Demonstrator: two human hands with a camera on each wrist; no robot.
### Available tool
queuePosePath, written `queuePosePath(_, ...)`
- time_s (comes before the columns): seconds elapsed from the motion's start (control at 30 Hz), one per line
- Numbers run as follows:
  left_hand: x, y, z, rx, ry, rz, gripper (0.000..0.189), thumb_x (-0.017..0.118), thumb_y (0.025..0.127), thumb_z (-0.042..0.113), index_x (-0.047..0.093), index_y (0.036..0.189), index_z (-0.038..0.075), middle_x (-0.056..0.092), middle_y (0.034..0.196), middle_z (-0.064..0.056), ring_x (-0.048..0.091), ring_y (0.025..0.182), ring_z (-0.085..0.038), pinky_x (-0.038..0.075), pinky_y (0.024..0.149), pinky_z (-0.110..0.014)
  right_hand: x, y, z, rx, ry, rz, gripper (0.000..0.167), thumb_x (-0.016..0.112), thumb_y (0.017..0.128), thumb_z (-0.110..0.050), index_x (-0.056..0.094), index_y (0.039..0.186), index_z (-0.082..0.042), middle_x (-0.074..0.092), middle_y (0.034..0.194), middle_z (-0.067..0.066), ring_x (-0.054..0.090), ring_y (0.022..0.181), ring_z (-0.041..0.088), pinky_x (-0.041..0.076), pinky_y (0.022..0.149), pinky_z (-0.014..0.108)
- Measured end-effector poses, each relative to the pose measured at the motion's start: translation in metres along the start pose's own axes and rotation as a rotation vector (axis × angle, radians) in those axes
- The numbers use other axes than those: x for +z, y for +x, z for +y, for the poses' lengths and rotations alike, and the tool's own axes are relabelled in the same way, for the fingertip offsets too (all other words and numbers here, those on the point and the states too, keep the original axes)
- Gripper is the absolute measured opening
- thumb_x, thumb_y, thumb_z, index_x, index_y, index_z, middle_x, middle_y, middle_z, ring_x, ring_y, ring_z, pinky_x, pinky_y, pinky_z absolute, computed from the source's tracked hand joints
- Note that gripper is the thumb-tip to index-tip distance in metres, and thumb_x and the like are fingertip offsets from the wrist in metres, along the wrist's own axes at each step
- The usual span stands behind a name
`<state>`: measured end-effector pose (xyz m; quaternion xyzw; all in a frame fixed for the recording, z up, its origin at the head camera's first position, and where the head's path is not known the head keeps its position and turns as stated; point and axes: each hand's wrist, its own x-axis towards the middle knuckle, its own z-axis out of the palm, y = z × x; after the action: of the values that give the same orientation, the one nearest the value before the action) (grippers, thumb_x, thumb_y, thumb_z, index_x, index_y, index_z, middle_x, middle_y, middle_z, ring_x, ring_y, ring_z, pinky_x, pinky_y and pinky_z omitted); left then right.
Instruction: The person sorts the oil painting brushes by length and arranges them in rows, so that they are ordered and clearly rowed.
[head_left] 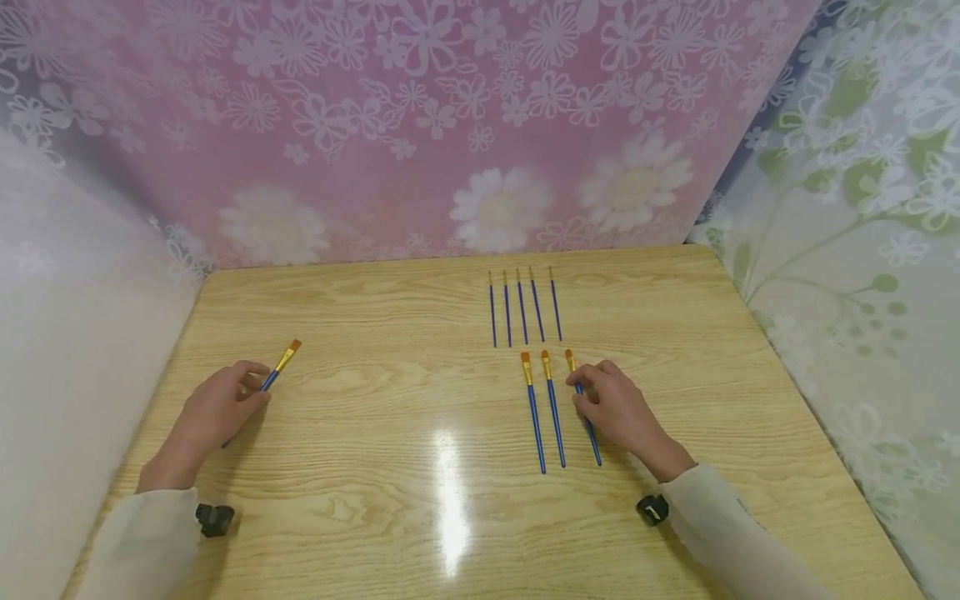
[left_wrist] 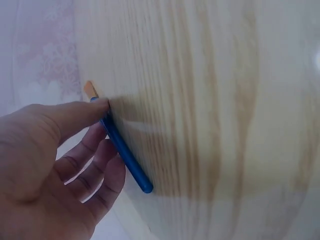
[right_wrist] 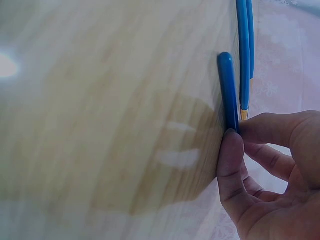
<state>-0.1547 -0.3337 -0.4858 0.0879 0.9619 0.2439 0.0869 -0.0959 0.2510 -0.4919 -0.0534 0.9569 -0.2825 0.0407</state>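
My left hand [head_left: 217, 408] pinches a blue paintbrush [head_left: 287, 357] with a gold ferrule and flat orange bristles, at the table's left side. In the left wrist view, the thumb and fingers grip its blue handle [left_wrist: 127, 152]. On the right, my right hand [head_left: 615, 408] pinches another blue paintbrush [head_left: 591, 437] between thumb and finger, its bristles pointing away from me. The right wrist view shows this brush's handle end [right_wrist: 226, 75] sticking out past the fingertips. Just left of it, two similar brushes lie side by side, a wider one [head_left: 534, 417] and a narrower one [head_left: 555, 417].
Behind these brushes, several thin purple-handled brushes [head_left: 521, 308] lie in a row on the wooden table [head_left: 360, 483]. A pink floral cloth [head_left: 390, 200] hangs along the far edge. White floral cloths hang at both sides. Light glares off the tabletop near the front middle.
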Motion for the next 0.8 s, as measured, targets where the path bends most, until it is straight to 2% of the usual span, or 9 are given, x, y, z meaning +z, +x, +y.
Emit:
queuePosePath(0.2, 0.000, 0.001, 0.004, 0.001, 0.029, 0.013, 0.030, 0.067, 0.105, 0.008, 0.066, 0.132, -0.005, 0.074, 0.115, -0.026, 0.070, 0.093, -0.035, 0.050, 0.067, -0.037, 0.001, 0.000, 0.000, 0.000, -0.001, -0.003, 0.020, 0.071, 0.102, -0.007, 0.074, 0.122, -0.005, 0.063, 0.115, 0.017, 0.068, 0.089, 0.024, 0.060, 0.082, 0.051)
queuePosePath(0.37, -0.001, 0.001, 0.013, 0.005, 0.040, 0.017, 0.030, 0.067, 0.105, 0.008, 0.068, 0.130, -0.007, 0.074, 0.115, -0.027, 0.072, 0.097, -0.040, 0.057, 0.072, -0.048, 0.001, 0.000, -0.001, -0.004, -0.002, -0.003, 0.020, 0.071, 0.102, -0.007, 0.074, 0.122, -0.005, 0.063, 0.116, 0.018, 0.067, 0.089, 0.024, 0.059, 0.081, 0.050)
queuePosePath(0.47, -0.001, 0.002, 0.025, -0.003, 0.012, 0.012, 0.032, 0.066, 0.106, 0.010, 0.067, 0.132, -0.008, 0.072, 0.120, -0.029, 0.073, 0.103, -0.045, 0.060, 0.077, -0.054, 0.000, 0.000, -0.001, -0.005, -0.005, -0.002, 0.021, 0.072, 0.102, -0.007, 0.074, 0.123, -0.005, 0.064, 0.116, 0.018, 0.066, 0.088, 0.023, 0.059, 0.080, 0.049)
queuePosePath(0.6, 0.002, 0.002, 0.046, -0.012, -0.049, -0.001, 0.037, 0.064, 0.108, 0.014, 0.062, 0.139, -0.007, 0.070, 0.127, -0.030, 0.072, 0.109, -0.047, 0.062, 0.076, -0.050, 0.000, 0.000, -0.001, -0.001, -0.010, -0.003, 0.022, 0.071, 0.103, -0.008, 0.074, 0.124, -0.005, 0.064, 0.116, 0.017, 0.064, 0.087, 0.021, 0.058, 0.079, 0.048)
queuePosePath(0.8, 0.015, 0.006, 0.079, 0.043, -0.123, -0.035, 0.040, 0.063, 0.109, 0.012, 0.054, 0.147, 0.002, 0.071, 0.127, -0.028, 0.075, 0.106, -0.041, 0.061, 0.075, -0.047, 0.000, -0.001, -0.001, -0.003, -0.011, 0.002, 0.022, 0.071, 0.102, -0.007, 0.074, 0.124, -0.004, 0.064, 0.116, 0.018, 0.065, 0.087, 0.022, 0.058, 0.080, 0.049)
